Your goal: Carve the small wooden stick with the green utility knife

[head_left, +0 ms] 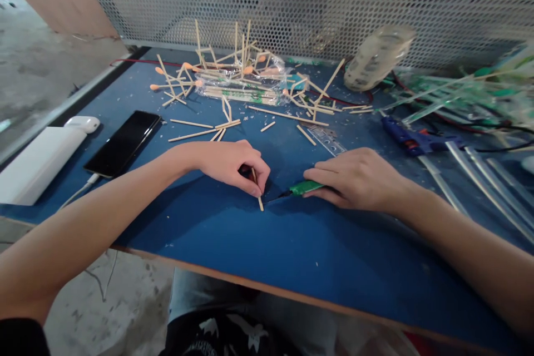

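Note:
Over the middle of the blue tabletop, my left hand [240, 167] pinches a thin wooden stick [261, 203] between thumb and fingers. The lower end of the stick points toward the table's front edge. From the right, my right hand [350, 181] grips a green utility knife [305, 187] lying nearly flat. Its blade reaches left, and the tip is close beside the stick; whether they touch I cannot tell. Behind my hands lie loose cut sticks [192, 134] and a clear plastic ruler [327, 139], partly covered by my right hand.
Stick structures with orange tips [177, 80] and a plastic bag of sticks [244, 94] stand at the back. A blue glue gun [417, 136], glue sticks [492, 183] and a jar [377, 58] are right. A phone [123, 144] and white box [44, 161] lie left.

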Tool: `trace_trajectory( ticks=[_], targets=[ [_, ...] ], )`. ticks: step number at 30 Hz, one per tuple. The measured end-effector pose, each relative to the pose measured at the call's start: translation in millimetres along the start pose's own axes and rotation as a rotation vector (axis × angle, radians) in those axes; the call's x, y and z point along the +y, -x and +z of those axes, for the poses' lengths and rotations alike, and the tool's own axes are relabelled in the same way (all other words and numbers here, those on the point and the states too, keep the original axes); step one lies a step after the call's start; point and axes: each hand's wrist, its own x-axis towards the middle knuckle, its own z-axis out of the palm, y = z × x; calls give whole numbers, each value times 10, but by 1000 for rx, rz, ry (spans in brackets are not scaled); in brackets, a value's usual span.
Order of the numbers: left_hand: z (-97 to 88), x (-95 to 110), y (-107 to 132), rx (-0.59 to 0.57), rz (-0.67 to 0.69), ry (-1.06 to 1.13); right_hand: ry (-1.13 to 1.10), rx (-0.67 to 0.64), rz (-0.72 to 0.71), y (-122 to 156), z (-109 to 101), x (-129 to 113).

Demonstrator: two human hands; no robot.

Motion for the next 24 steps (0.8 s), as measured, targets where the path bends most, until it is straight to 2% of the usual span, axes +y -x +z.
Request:
trace_trajectory(
  ticks=[3,7,13,18,24],
  targets=[
    [-65,59,-33,-62,-41,-4,43,19,-71,-52,-28,-30],
    [-109,78,-66,-106,-59,11,47,17,-66,-83,-61,-78],
    [-6,-39,-42,-31,20,38,-12,-101,30,-78,-116,-137],
    [69,-25,21,34,45,-50,-58,-108,2,-51,-69,-74],
    [103,-21,54,55,48,-76,-84,-100,-1,-21,-40,-38]
  ],
)
